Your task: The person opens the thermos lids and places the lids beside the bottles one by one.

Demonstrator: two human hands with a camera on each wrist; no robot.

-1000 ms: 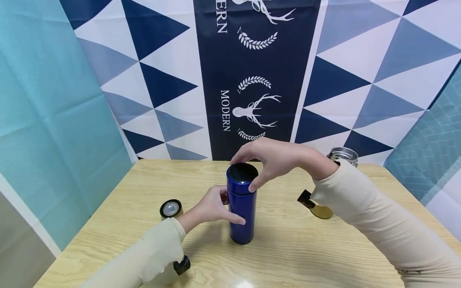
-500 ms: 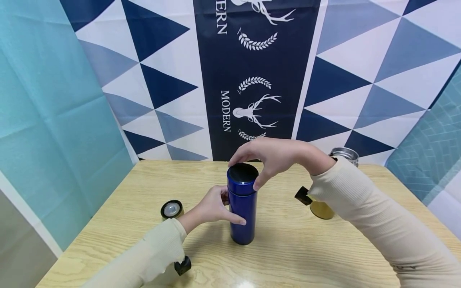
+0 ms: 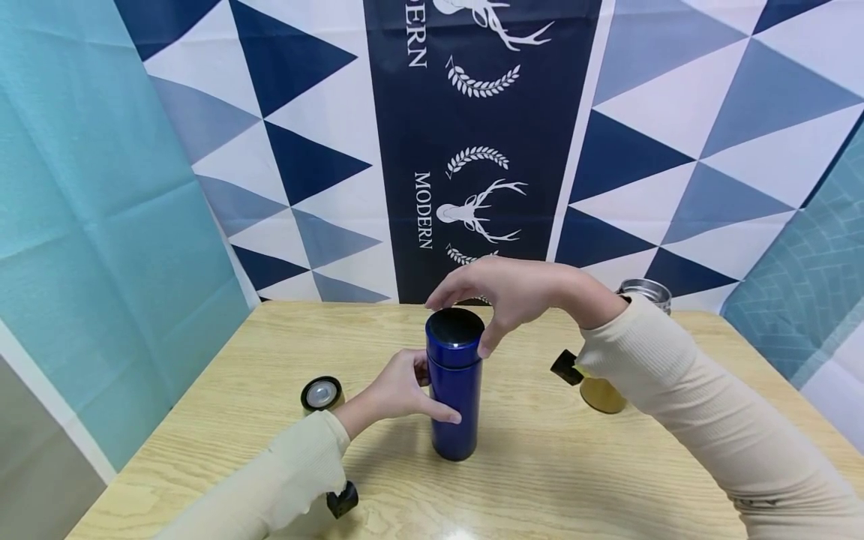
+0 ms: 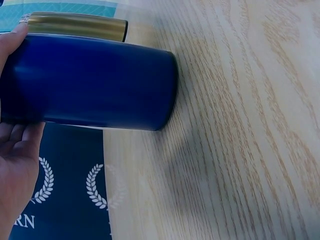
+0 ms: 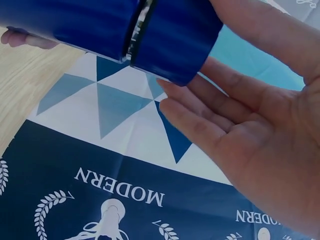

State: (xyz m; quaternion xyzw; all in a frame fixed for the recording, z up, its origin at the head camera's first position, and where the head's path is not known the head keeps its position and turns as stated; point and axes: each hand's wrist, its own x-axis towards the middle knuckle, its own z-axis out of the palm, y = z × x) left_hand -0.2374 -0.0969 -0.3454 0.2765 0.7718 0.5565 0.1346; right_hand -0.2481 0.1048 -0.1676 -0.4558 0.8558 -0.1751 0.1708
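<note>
A tall blue thermos (image 3: 455, 409) stands upright on the wooden table, its blue lid (image 3: 455, 346) topped with a glossy black disc. My left hand (image 3: 394, 386) grips the thermos body from the left, thumb across its front. Over the top arches my right hand (image 3: 516, 296), with the thumb at the lid's right side and the fingers round its far side. A silver and dark band (image 5: 139, 30) separates lid from body in the right wrist view. Seen from the left wrist, the blue body (image 4: 95, 82) ends just at the tabletop.
Left of the thermos is a round black-rimmed top (image 3: 322, 393), partly behind my left sleeve, with a black piece (image 3: 342, 499) nearer me. A gold cylinder (image 3: 603, 395), a black piece (image 3: 565, 367) and a silver-rimmed container (image 3: 646, 289) are partly behind my right sleeve.
My right thumb has slid from the lid's front round to its right side, and the fingertips have shifted slightly left. The left hand and thermos stay in place.
</note>
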